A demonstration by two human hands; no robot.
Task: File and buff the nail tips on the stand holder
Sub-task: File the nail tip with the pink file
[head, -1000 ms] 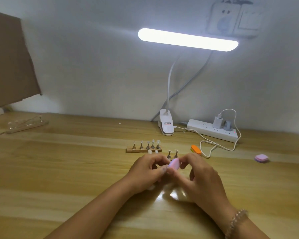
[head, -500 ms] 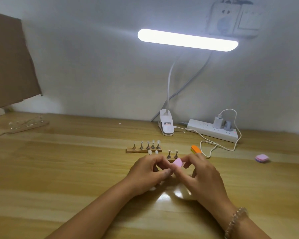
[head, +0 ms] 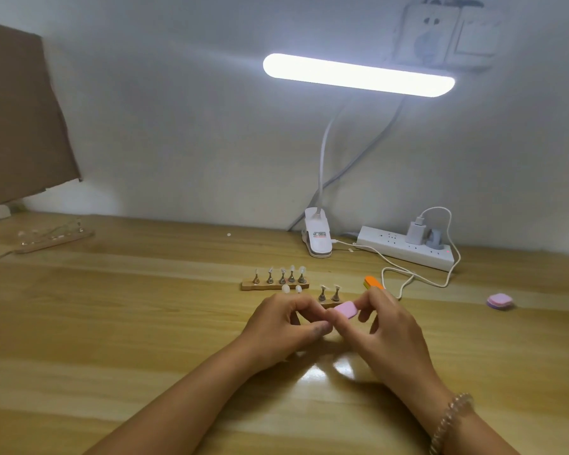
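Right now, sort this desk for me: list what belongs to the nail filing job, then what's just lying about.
Job:
- pink buffer block, pinched in the right hand
- far stand holder with five nail tips
- near stand holder, partly hidden
- orange file
- pink pad, far right

Lying about:
- power strip
- charger
- cardboard sheet
- clear rack, far left

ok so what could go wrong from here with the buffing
The small stand with two tips sits just beyond the right hand; a long stroke of its pink buffer could knock it over. Two loose nail tips lie unsecured on the table and could be flicked away.
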